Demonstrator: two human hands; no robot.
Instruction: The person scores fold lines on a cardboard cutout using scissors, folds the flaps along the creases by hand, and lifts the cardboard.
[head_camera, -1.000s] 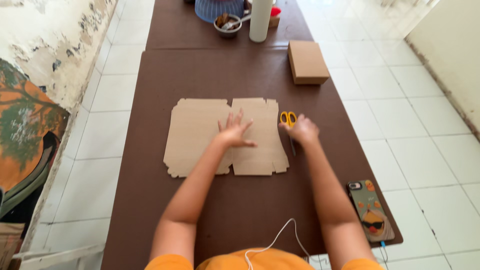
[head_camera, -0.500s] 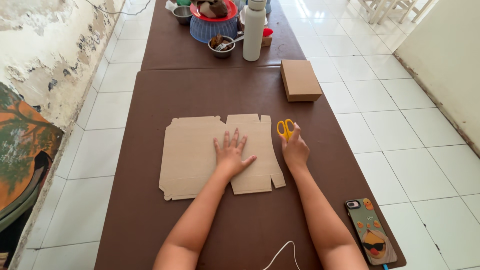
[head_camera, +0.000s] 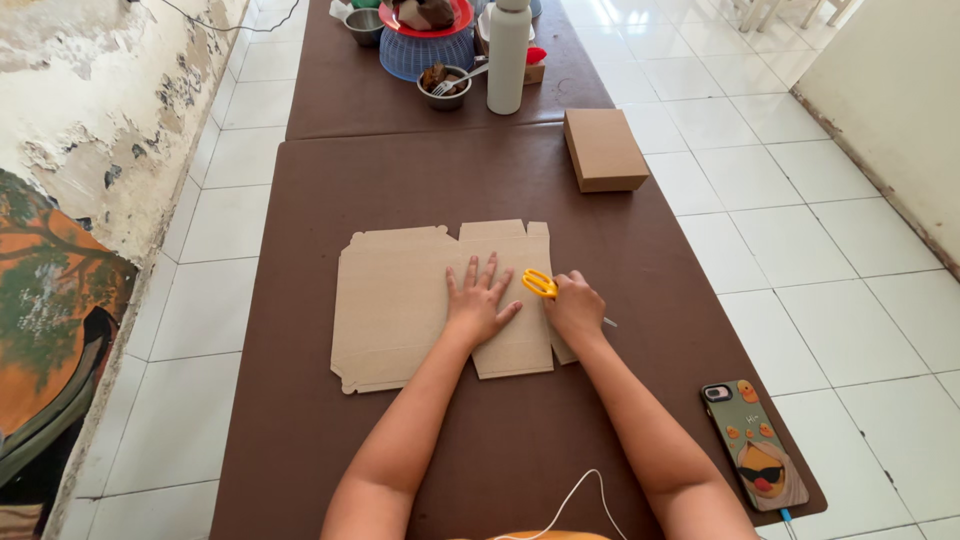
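On the brown table (head_camera: 400, 170), mid-way: flat tan die-cut cardboard sheet (head_camera: 400, 300), notched edges | left hand (head_camera: 482, 305) spread flat on it | right hand (head_camera: 575, 308) gripping yellow-handled scissors (head_camera: 540, 284) at its right edge

Both forearms extended forward: left hand (head_camera: 481, 306) flat, palm down, fingers spread; right hand (head_camera: 574, 308) curled closed in a grip.

Two brown tables (head_camera: 400, 180) stand end to end, running toward twelve o'clock, a seam between them. White tiled floor (head_camera: 800, 250) on both sides, bright with daylight. At nine o'clock, a peeling wall (head_camera: 100, 110) with an orange and green mural (head_camera: 45, 330) low down. At two o'clock, a plain cream wall (head_camera: 900, 90).
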